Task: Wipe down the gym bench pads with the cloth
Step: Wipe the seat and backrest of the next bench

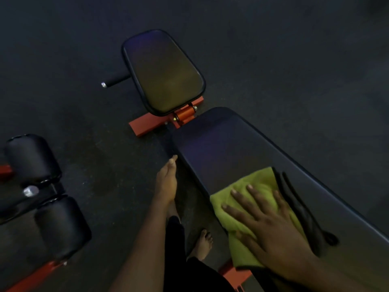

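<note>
While the right hand [273,226] lies flat with fingers straight and spread, it presses the yellow-green cloth [252,186] onto the long back pad [221,144] of the bench.

- Left hand [166,182]: fingers straight and together, holding nothing, fingertips at the back pad's side edge; contact cannot be told.
- Cloth: crumpled, on the near part of the back pad, overhanging its left edge.
- Black strap [299,207]: lies on the back pad, just beside the cloth, right of the right hand.
- Seat pad [164,74]: black, beyond the back pad, apart from it.
- Orange frame [147,125]: shows between and under the two pads.
- Two black roller pads [31,159]: far left.
- Bare foot [203,243]: on the dark floor [273,49] beside the bench.
</note>
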The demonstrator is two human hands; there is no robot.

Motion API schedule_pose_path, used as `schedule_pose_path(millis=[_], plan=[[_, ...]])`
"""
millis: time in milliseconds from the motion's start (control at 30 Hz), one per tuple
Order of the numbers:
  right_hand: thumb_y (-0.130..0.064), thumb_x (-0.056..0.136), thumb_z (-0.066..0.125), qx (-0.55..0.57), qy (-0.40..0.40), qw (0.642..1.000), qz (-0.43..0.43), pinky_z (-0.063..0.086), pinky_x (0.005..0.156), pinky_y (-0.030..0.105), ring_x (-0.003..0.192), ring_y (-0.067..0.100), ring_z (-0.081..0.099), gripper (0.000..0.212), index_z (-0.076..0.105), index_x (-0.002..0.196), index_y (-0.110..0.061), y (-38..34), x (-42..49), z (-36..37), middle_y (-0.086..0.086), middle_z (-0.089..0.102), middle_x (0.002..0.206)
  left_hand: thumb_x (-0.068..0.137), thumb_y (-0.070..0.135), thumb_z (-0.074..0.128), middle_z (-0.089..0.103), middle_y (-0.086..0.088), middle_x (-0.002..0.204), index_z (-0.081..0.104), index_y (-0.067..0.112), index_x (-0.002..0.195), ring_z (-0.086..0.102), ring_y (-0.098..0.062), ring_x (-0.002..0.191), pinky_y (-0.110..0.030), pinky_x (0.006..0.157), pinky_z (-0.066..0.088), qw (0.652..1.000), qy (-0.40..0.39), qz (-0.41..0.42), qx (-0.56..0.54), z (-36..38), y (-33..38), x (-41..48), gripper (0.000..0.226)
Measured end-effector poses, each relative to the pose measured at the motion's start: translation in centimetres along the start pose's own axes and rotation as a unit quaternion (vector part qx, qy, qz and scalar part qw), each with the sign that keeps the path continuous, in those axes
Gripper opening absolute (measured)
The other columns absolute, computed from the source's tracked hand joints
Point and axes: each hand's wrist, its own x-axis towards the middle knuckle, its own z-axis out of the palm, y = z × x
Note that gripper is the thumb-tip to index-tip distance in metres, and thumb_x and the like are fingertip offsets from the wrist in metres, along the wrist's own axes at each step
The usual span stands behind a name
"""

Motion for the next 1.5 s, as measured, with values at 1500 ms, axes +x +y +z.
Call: schedule_pose_path(millis=[1500], plan=[[-0.067,0.1,0.021,0.035,0.024,0.967,0.251,0.019,0.113,0.07,0.156,0.026,0.013,0.059,0.023,0.155,-0.046,10.0,26.5,-2.5,-0.01,0.011,0.17,0.108,0.034,0.023,0.017,0.001,0.165,0.023,0.015,0.157,0.015,-0.009,0.15,0.0,0.103,0.006,0.978,0.208,0.007,-0.027,7.6,2.7,3.3,0.053]])
